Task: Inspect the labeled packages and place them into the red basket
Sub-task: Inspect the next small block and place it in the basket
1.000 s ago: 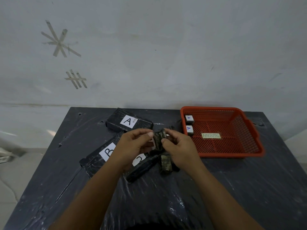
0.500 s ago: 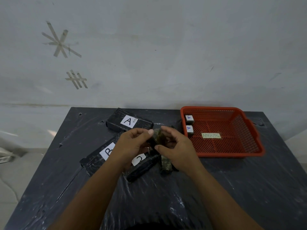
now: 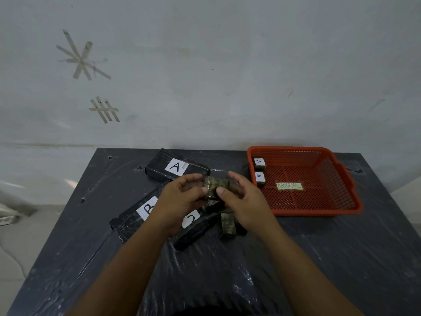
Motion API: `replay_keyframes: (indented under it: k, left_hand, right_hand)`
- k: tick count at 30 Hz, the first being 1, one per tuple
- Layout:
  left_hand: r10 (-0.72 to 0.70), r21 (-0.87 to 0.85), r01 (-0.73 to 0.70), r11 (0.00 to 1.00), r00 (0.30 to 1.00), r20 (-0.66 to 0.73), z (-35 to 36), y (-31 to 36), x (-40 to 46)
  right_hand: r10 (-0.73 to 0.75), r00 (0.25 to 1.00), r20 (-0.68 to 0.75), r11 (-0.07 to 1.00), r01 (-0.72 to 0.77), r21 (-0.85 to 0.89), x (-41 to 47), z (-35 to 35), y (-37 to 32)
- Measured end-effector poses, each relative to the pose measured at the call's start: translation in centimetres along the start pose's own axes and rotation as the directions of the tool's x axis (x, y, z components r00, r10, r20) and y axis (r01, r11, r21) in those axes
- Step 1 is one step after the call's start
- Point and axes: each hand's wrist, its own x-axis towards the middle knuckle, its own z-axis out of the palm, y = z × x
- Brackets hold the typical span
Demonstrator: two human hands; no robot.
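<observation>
Above the dark tabletop (image 3: pixel 319 258), the left hand (image 3: pixel 180 199) and right hand (image 3: pixel 243 199) together held a small mottled package (image 3: pixel 214 187), each grip pinching one end between thumb and fingers. Below them lay another mottled package (image 3: pixel 227 225) beside the black boxes marked A (image 3: pixel 176 166), B (image 3: pixel 136 213) and C (image 3: pixel 193 226). To the right stood the red basket (image 3: pixel 348 208), with two small A-labelled packages (image 3: pixel 259 171) against its left wall and an ABNORMAL tag (image 3: pixel 289 186) on its floor.
</observation>
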Motion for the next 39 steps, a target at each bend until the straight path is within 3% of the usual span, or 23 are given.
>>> replay_keyframes:
  k: [5, 14, 21, 31, 35, 39]
  left_hand:
    - [-0.005, 0.046, 0.003, 0.999, 0.999, 0.042, -0.19, 0.1, -0.02]
    - [-0.015, 0.141, 0.019, 0.99, 0.999, -0.029, 0.0, -0.03, 0.18]
    - [0.069, 0.159, -0.073, 0.985, 0.997, 0.027, -0.17, -0.06, -0.17]
    - [0.098, 0.199, -0.11, 0.974, 0.993, 0.067, -0.34, -0.48, -0.08]
    - [0.033, 0.084, -0.035, 0.996, 0.999, 0.016, -0.06, -0.36, 0.03]
    - [-0.054, 0.105, 0.058, 0.993, 0.998, -0.032, -0.11, -0.39, 0.35]
  right_hand:
    - [0.025, 1.0, -0.002, 1.0, -0.025, 0.017, 0.26, -0.25, 0.5]
    - [-0.06, 0.997, 0.043, 0.998, 0.059, 0.02, 0.2, -0.22, 0.72]
    - [0.098, 0.993, 0.064, 0.985, -0.106, 0.14, 0.22, -0.13, 0.05]
    - [0.063, 0.998, 0.009, 0.982, -0.064, 0.178, 0.33, -0.12, 0.22]
    - [0.007, 0.999, 0.042, 0.988, -0.013, 0.157, 0.14, -0.14, 0.37]
    - [-0.025, 0.997, 0.076, 0.984, 0.011, 0.176, 0.05, -0.11, 0.38]
